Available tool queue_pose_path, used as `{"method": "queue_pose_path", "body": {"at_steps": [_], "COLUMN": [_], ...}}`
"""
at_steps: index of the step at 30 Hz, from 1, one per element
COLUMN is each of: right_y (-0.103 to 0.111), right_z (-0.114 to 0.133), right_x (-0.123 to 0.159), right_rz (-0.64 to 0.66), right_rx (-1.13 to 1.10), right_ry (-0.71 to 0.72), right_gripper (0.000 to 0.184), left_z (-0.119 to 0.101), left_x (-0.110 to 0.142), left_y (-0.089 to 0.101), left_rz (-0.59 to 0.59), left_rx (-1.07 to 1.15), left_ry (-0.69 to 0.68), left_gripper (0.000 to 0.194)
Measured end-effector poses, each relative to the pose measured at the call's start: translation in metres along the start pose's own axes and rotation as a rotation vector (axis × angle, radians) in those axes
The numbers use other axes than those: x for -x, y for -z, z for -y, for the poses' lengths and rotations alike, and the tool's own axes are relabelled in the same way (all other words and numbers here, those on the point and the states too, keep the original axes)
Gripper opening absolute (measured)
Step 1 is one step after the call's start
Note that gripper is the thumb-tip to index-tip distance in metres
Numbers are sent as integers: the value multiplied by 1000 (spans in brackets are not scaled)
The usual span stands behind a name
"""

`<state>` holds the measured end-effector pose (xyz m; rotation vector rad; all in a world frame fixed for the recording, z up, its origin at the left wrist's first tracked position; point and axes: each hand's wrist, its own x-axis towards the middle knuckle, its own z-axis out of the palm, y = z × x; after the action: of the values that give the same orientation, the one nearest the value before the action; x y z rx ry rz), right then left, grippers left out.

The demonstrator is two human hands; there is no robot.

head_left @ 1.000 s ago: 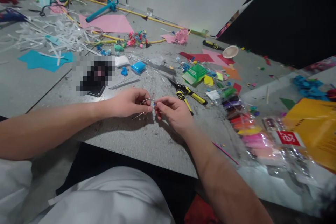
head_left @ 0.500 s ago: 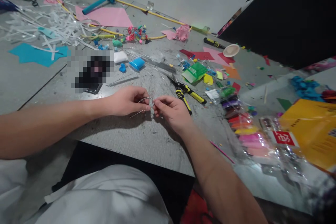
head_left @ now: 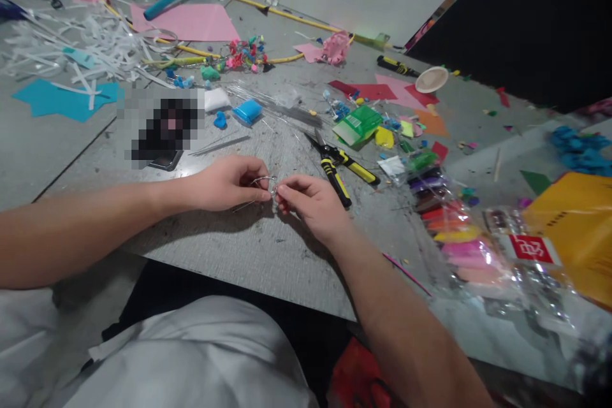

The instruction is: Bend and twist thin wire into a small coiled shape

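Left hand (head_left: pixel 234 183) and right hand (head_left: pixel 310 205) both pinched wire (head_left: pixel 271 178), likely for steadiness; pliers (head_left: pixel 329 153) lay handy at their two o'clock.

Pliers (head_left: pixel 331 153) right of wire (head_left: pixel 273 189); phone (head_left: pixel 166 160) left

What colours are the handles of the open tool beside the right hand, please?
The handles are yellow and black, clearest in the head view.

L forearm (head_left: pixel 95 223) bare, in from L edge, approx. horiz.; R forearm (head_left: pixel 392 299) also bare, slanting up-left from btm R. L hand (head_left: pixel 229 183) pinching, fingers bent, L thumb (head_left: pixel 255 194) pointing R. R hand (head_left: pixel 315 207) pinching too, lower fingers curled. Hands v. close tog., tips nearly meeting.
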<state>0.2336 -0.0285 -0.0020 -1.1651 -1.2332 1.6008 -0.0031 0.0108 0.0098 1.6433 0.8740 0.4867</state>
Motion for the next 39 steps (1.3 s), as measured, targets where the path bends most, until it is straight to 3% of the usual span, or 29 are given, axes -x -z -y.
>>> {"method": "queue_pose_path", "body": {"at_steps": [11, 19, 29, 39], "right_y": [-1, -5, -7, -2], "right_z": [0, -3, -10, -5], "right_x": [0, -2, -5, -4], "right_rz": [56, 89, -9, 51], "right_rx": [-229, -352, -302, -293], "right_ry": [-134, -153, -74, -113], "right_gripper": [36, 36, 40, 28], "left_z": [-3, -4, 7, 1], "left_x": [3, 3, -2, 2], "left_y": [2, 4, -1, -3], "left_rz": [4, 30, 4, 48], "left_rx": [-62, 65, 145, 209], "left_ry": [-98, -101, -39, -32], "left_gripper": [25, 36, 42, 40]}}
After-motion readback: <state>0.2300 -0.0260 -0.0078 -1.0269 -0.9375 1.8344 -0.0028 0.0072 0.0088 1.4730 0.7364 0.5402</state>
